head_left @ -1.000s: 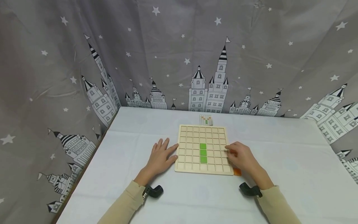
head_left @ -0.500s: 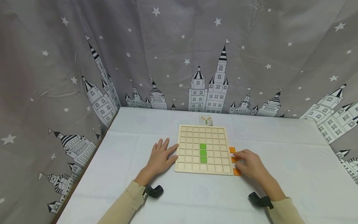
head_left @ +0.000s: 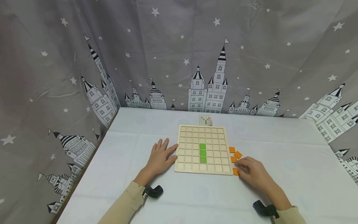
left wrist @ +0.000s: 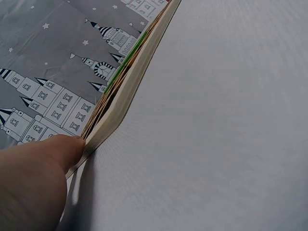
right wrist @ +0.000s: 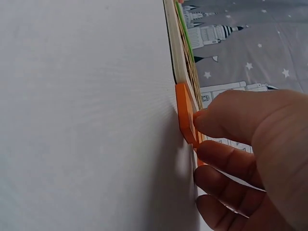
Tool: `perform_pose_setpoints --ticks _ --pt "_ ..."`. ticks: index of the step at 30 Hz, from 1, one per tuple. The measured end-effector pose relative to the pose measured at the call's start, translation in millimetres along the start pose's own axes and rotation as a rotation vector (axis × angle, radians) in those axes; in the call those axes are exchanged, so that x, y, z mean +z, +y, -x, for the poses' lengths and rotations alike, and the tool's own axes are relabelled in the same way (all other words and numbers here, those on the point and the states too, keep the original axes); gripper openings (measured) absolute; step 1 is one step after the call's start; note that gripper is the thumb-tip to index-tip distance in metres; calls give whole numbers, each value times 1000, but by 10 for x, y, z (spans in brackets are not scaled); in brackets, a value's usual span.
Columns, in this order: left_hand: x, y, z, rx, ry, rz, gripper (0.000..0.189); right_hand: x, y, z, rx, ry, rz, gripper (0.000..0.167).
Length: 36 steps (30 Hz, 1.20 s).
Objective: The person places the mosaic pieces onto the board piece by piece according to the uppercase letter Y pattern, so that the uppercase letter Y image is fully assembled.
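A pale wooden grid board (head_left: 191,168) lies flat on the white cloth, with three green square tiles (head_left: 202,152) in a column in its cells. My left hand (head_left: 158,158) rests palm down beside it, index finger and thumb at its left edge. Several orange square tiles (head_left: 238,155) lie along the right edge. Over them is my right hand (head_left: 253,172), fingers loosely bent, index fingertip right at one tile. In the right wrist view the thumb reaches behind the nearest orange tile (right wrist: 184,113), with a gap between thumb and index finger.
Behind the board lies a small pattern card (head_left: 205,120) printed with an orange and green grid. A grey curtain (head_left: 156,46) with castles and stars hangs along the back and sides of the white-covered table (head_left: 201,199).
My right hand has moved right and slightly toward me, off the board's right edge, uncovering more orange tiles. My left hand, the board and the green tiles have stayed put.
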State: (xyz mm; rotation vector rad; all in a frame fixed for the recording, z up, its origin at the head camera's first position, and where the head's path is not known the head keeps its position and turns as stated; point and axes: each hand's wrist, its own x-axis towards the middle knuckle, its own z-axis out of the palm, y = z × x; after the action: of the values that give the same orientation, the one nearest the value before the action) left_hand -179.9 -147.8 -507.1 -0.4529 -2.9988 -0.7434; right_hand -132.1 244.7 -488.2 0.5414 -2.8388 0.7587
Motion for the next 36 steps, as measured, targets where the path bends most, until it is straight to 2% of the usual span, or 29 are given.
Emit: perform_pose_setpoints --ticks 11,22,36 --pt "23 -17 -5 9 15 -3 50 28 -42 20 -46 -27 -26 28" --pt "35 -36 -13 9 10 -3 51 23 -77 9 -34 -62 -12 25" --pt "30 -34 -11 6 8 0 51 35 -70 6 -31 -60 -14 21"
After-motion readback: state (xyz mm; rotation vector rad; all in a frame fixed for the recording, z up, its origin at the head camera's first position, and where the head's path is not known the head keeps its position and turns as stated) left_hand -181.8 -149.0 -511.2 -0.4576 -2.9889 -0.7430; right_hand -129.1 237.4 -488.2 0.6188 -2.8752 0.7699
